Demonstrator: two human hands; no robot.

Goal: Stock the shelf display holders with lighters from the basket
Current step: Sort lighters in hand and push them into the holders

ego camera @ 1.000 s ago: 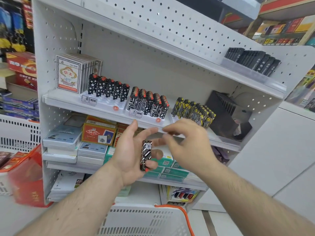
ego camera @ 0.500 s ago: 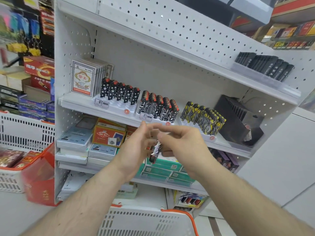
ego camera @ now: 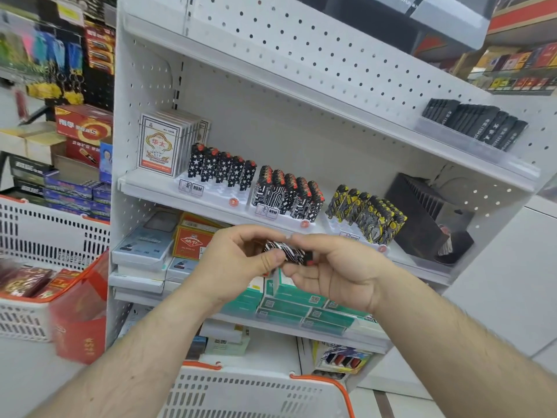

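Both hands pinch one black-and-white patterned lighter [ego camera: 286,251] lying sideways between them: left hand [ego camera: 238,260], right hand [ego camera: 334,273], just below the middle holder [ego camera: 283,218]. It should be turned upright, red cap up, then seated in a free front slot.

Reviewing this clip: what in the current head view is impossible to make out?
- Lighter: middle covered by left hand and right hand fingers.
- Basket contents: cut off by the bottom edge.
- Holder labels: print too small.
- Left-side goods: blurred.
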